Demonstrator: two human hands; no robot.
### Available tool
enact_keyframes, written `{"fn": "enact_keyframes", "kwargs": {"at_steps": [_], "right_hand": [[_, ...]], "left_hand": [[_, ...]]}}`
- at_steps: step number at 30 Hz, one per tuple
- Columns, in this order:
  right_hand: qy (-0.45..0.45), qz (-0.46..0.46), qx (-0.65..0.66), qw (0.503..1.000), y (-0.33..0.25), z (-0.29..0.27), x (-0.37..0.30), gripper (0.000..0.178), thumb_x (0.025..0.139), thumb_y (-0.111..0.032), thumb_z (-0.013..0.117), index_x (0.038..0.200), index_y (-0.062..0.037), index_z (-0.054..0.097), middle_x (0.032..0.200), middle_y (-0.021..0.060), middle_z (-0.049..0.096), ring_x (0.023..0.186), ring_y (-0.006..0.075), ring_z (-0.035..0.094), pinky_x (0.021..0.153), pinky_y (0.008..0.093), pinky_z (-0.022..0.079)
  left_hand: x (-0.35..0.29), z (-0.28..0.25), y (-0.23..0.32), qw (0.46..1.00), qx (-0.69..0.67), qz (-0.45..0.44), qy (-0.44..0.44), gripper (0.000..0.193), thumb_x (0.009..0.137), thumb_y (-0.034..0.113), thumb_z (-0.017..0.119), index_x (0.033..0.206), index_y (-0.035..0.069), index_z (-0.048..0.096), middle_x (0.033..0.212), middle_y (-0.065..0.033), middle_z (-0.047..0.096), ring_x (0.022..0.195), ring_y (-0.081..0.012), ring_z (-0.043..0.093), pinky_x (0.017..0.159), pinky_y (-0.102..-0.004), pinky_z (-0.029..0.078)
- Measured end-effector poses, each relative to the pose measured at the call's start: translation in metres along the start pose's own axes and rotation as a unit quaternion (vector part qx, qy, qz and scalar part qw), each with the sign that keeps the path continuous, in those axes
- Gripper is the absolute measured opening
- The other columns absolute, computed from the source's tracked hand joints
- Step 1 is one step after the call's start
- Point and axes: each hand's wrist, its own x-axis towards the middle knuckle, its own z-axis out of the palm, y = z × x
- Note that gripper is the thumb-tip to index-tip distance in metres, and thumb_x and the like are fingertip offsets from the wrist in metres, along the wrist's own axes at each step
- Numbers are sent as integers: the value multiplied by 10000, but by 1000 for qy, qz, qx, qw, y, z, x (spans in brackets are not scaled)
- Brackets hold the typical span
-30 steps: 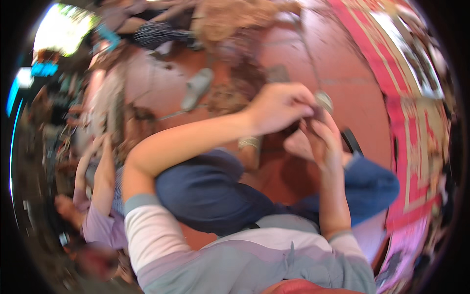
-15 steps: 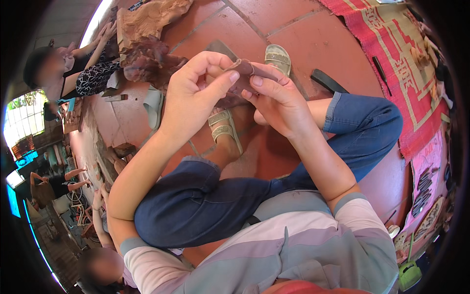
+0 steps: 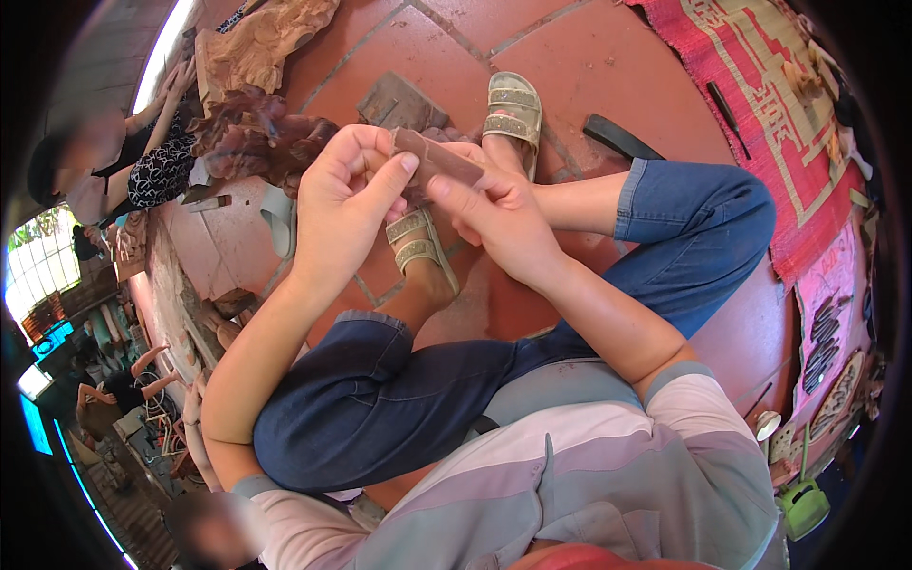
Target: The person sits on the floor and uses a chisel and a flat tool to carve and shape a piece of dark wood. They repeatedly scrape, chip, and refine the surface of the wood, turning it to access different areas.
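Quantity in hand: one brown strip (image 3: pixel 445 161), held above the tiled floor (image 3: pixel 570 66) in front of the person. Both hands are closed on it: the left hand (image 3: pixel 344 199) pinches one end between thumb and fingers; the right hand (image 3: pixel 503 223) grips the other, thumb on top. The fingers below the strip are partly hidden, and its material cannot be determined.

Floor items: two sandals (image 3: pixel 514 100), both worn; one grey slipper (image 3: pixel 278 217); one dark, bar-like item (image 3: pixel 617 138), kind unclear; one flat block (image 3: pixel 394 98); one dark reddish carved piece (image 3: pixel 252 138), partly hidden by the left hand; one pale carved piece (image 3: pixel 261 46), cut off above.

Right side: one red patterned mat (image 3: pixel 703 95) carries one dark slender tool (image 3: pixel 727 116), among other items. One pink sheet (image 3: pixel 807 294) carries several dark tools (image 3: pixel 825 332), too small to count. One oval, tray-like item (image 3: pixel 841 389) lies nearby; its contents are indistinct.
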Motion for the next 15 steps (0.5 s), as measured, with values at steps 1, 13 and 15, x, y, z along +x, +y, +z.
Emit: {"fn": "enact_keyframes", "kwargs": {"at_steps": [1,13,15], "right_hand": [[16,12,15,1000,2,-2,1,290,926,-186,565,1192,-70,584,747,-82,504,583,-14,411,496,152,343],[169,136,-70,974,158,-47,14,294,917,-66,489,1191,-32,588,879,38,654,685,60,575,630,198,466],[189,47,-90,977,179,-34,22,287,901,-29,491,1168,6,591,1033,94,651,866,114,620,737,227,487]], "left_hand": [[0,-1,1,999,29,23,4,126,859,55,626,961,43,553,786,25,584,643,-21,514,562,-178,428],[29,-119,49,798,410,301,324,281,919,221,546,1147,63,595,1102,-72,603,852,-126,594,732,-238,469],[37,-140,37,847,362,265,287,338,937,317,502,1152,76,604,1114,-71,596,860,-128,593,765,-252,463]]}}
